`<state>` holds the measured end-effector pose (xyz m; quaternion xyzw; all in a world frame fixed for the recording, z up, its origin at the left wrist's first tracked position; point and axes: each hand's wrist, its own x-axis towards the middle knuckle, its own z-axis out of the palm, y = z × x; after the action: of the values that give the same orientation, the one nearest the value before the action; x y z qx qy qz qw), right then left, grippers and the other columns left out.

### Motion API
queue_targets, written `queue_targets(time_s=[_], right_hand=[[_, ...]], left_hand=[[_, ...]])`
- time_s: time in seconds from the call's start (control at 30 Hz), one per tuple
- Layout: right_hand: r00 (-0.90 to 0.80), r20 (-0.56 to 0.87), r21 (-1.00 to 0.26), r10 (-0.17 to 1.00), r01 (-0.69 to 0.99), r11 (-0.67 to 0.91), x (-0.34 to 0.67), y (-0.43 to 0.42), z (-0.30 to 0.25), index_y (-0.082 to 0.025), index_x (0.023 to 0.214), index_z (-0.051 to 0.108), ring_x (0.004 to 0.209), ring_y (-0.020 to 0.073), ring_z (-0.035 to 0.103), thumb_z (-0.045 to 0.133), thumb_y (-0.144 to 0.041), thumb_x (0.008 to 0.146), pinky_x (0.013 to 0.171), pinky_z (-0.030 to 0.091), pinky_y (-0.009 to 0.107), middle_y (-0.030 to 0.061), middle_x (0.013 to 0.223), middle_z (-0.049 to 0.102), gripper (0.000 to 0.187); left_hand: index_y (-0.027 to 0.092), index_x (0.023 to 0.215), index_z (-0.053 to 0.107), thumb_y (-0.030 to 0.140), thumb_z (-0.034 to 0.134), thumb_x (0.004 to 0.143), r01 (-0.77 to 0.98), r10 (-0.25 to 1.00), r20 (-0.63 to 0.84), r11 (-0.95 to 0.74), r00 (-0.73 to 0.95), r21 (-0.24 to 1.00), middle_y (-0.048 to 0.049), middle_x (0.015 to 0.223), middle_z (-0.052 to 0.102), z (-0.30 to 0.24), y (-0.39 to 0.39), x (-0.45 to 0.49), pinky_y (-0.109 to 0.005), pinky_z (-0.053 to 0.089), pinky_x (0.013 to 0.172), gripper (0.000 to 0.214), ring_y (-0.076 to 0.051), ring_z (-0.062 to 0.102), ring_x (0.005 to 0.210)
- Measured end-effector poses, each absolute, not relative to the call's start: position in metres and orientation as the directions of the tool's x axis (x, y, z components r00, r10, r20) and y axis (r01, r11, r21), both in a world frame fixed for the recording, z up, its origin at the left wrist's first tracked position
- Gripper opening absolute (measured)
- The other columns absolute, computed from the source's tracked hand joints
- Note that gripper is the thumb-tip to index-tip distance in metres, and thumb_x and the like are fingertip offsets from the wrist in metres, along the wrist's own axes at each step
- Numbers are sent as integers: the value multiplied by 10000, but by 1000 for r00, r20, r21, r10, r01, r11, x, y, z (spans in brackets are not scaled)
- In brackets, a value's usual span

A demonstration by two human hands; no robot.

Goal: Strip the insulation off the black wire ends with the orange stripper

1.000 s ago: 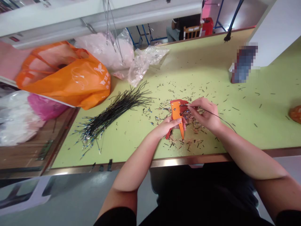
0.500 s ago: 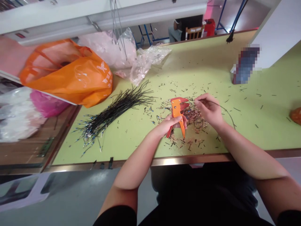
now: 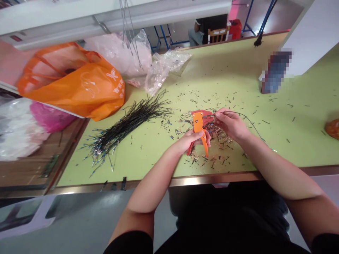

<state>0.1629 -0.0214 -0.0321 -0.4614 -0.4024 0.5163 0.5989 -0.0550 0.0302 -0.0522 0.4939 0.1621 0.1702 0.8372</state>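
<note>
My left hand (image 3: 191, 140) is wrapped round the handles of an orange wire stripper (image 3: 199, 126), which stands with its jaws up over a heap of cut scraps (image 3: 215, 141). My right hand (image 3: 230, 124) pinches a thin black wire (image 3: 250, 122) and holds its end at the stripper's jaws. The wire arcs away to the right over my forearm. A large bundle of black wires (image 3: 124, 127) with stripped tips lies on the green table (image 3: 227, 81) to the left.
An orange plastic bag (image 3: 76, 83) and clear plastic bags (image 3: 159, 68) lie at the table's far left. A blurred-out object (image 3: 275, 72) stands at the right by a white box (image 3: 315, 31). An orange thing (image 3: 333, 127) shows at the right edge. A person sits far behind.
My right hand drew the wire away from the stripper, then brought its end back to the jaws. The left hand and the stripper stayed in place.
</note>
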Motion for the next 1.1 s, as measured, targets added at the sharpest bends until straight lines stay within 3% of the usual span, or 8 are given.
queue_targets(time_s=[0.3, 0.5, 0.6, 0.7, 0.8, 0.97, 1.1], right_hand=[[167, -6, -985, 986, -172, 24, 163, -22, -32, -217, 830, 700, 668, 138, 565, 927, -561, 762, 662, 501, 327, -17, 738, 621, 418], [115, -66, -934, 991, -358, -21, 157, -27, -28, -252, 898, 648, 692, 141, 592, 957, -465, 751, 680, 547, 320, -32, 778, 617, 403], [70, -55, -922, 996, -385, -24, 157, -31, -23, -248, 886, 685, 718, 144, 605, 915, -380, 805, 706, 552, 316, -16, 807, 639, 278], [65, -44, -913, 997, -408, -14, 161, -32, -19, -218, 876, 747, 742, 164, 631, 785, -418, 909, 739, 568, 345, 33, 861, 679, 207], [107, -5, -936, 994, -350, 33, 164, -31, -19, -207, 889, 782, 752, 169, 646, 706, -498, 976, 751, 575, 348, 58, 901, 710, 313], [215, 53, -976, 975, -196, 96, 161, -28, -25, -243, 911, 759, 743, 135, 657, 843, -551, 887, 740, 577, 301, 27, 932, 747, 320], [310, 128, -978, 942, -119, 173, 158, -27, -27, -248, 940, 764, 765, 143, 694, 839, -573, 887, 756, 597, 309, 28, 911, 770, 338]], left_hand=[[135, 956, 728, 667, 814, 851, -67, 452, -136, 406, 882, 912, -87, 880, 730, -51, 29, -57, -385, 606, 885, 549, -215, 735, 845], [138, 980, 733, 672, 824, 841, -24, 457, -157, 366, 875, 930, -93, 903, 745, -50, 29, -58, -372, 584, 898, 558, -218, 734, 868], [135, 980, 729, 672, 832, 831, -19, 464, -168, 372, 870, 928, -94, 908, 744, -51, 29, -59, -387, 588, 908, 567, -220, 731, 874], [134, 987, 727, 682, 825, 830, -23, 464, -163, 369, 871, 929, -93, 909, 740, -53, 30, -59, -390, 593, 891, 578, -225, 731, 871], [139, 985, 730, 698, 812, 834, -27, 462, -158, 368, 873, 930, -91, 891, 742, -54, 30, -59, -399, 596, 904, 585, -227, 735, 858], [138, 958, 741, 712, 811, 824, -60, 439, -154, 436, 885, 898, -91, 909, 733, -54, 31, -58, -385, 605, 892, 594, -234, 743, 863], [141, 955, 746, 721, 802, 827, -101, 430, -137, 486, 892, 868, -87, 896, 730, -52, 31, -58, -383, 608, 886, 597, -235, 744, 853]])
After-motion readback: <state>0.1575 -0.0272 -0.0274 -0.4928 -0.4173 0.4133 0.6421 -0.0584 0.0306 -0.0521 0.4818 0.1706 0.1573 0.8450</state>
